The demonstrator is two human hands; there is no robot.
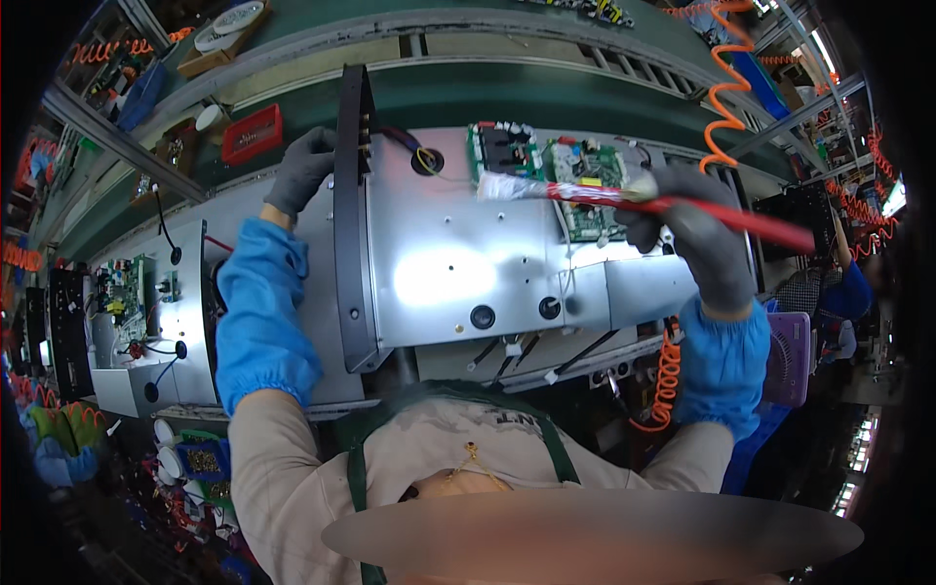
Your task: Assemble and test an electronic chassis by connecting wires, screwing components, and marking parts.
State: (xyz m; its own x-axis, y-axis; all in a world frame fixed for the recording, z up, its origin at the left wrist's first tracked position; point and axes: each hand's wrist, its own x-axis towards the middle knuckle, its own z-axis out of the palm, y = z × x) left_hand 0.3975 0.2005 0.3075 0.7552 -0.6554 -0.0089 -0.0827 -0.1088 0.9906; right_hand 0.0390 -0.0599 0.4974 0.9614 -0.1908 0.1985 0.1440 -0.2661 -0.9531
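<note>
In my right hand (697, 229), gloved in grey, is a brush (561, 192) with a red handle and a whitish tip, held nearly level. Its tip hovers over or near the green circuit boards (585, 214); whether it touches one I cannot tell. These boards sit on a silver metal chassis (419, 224) with round holes. My left hand (302, 174), also in a grey glove, has its fingers bent against the tall black panel (353, 234) at the chassis's left end. Dark wires (400, 136) pass near a grommeted hole at the far side.
Another chassis (180, 302) with a circuit board stands to the left. Beyond my left hand is a red parts bin (252, 135). Orange coiled hoses hang at the right (726, 88) and near my right sleeve (668, 380). A purple stool (788, 359) and another person (829, 292) are at the right.
</note>
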